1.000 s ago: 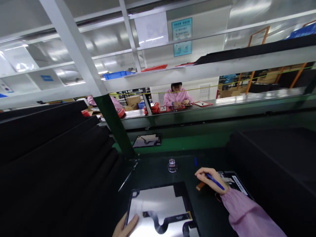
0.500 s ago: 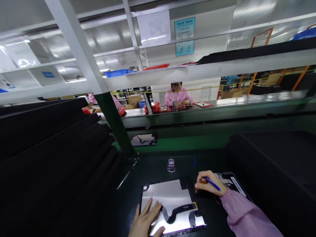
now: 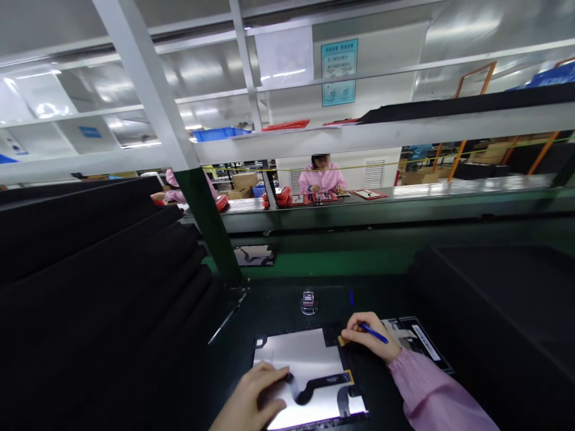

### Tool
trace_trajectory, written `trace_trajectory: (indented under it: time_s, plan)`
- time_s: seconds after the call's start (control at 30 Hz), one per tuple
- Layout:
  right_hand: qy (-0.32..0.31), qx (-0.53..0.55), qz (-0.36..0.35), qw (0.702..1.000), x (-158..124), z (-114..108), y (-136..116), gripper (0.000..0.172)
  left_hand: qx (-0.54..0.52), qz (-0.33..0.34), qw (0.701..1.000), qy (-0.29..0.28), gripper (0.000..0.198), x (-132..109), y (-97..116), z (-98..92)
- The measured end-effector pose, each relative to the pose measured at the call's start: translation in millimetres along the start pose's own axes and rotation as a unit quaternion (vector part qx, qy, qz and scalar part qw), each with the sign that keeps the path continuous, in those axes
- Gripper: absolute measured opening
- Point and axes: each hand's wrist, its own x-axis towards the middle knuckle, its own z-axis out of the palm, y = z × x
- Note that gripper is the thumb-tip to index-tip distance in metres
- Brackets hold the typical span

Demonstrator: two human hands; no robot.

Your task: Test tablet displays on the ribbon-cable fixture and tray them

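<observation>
In front of me lies a display panel [image 3: 309, 348] with a silvery back and a black frame. A black flex cable [image 3: 321, 383] curves over it, its right end edged in orange. My left hand [image 3: 251, 392] rests at the panel's left, thumb and index finger apart, the index tip by the cable's left end. My right hand [image 3: 371, 338] is closed at the panel's upper right corner. A blue pen [image 3: 374, 333] sticks out between its fingers. Below its fingertips shows a small orange-yellow connector piece [image 3: 342, 341]; whether they pinch it I cannot tell.
A second device part [image 3: 426, 341] lies right of my right hand. A clear stand [image 3: 308, 302] and a thin metal tool [image 3: 227, 318] are behind the panel. Black foam stacks [image 3: 103, 287] rise left and right [image 3: 489, 299]. A co-worker [image 3: 322, 176] sits across the line.
My left hand has gone from lying flat with fingers spread to a raised, curled pose by the cable's end. My right hand has shifted left to the panel's corner, pen still in it.
</observation>
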Motion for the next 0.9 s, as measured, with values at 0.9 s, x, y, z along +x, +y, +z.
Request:
trace_trajectory:
  time_s: [0.9]
  plan:
    - [-0.028,-0.055,-0.081,0.995,-12.1,-11.1,-3.4,0.043,-0.565,-0.156,0.784,0.206,0.044,72.2,66.9,41.8]
